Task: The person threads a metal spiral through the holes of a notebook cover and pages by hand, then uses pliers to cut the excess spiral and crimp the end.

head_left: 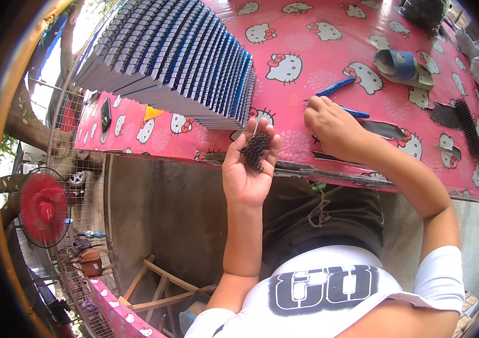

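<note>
Palm up at the table's near edge, my left hand (252,172) cups a clump of small dark curled bits (256,151), like short wire coils. Its fingers curve upward around the clump, and a thin pale strip pokes up by the fingertips. My right hand (335,127) rests on the table with bent fingers closed over the head of blue-handled pliers (338,87). The two handles spread apart to the right, and my hand covers the joint. Left of my hands stands a large stack of spiral-bound notebooks (172,62), their black wire coils facing up.
A pink cat-print cover (290,39) spreads over the table, torn near its front edge. Toward the right lie a blue slide sandal (402,69) and a black bristly strip (468,127). A dark phone-like object (106,115) lies at far left; a red fan (45,208) stands beyond.
</note>
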